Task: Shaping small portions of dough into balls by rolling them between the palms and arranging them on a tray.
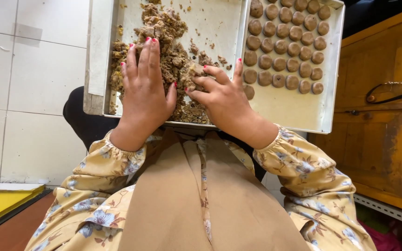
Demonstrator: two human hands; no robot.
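Observation:
A metal tray (210, 18) in front of me holds a heap of crumbly brown dough (168, 32). My left hand (145, 88) lies flat, fingers together, pressing on the left side of the heap. My right hand (222, 95) pinches a lump of dough (192, 70) between thumb and fingers at the heap's right edge. A second metal tray (294, 111) to the right carries several rows of round brown dough balls (287, 42).
A wooden cabinet (382, 121) with a dark looped strap (391, 93) stands at the right. White tiled wall (29, 83) fills the left. A yellow surface (1, 202) sits at the lower left. My floral sleeves and tan apron (196, 200) fill the bottom.

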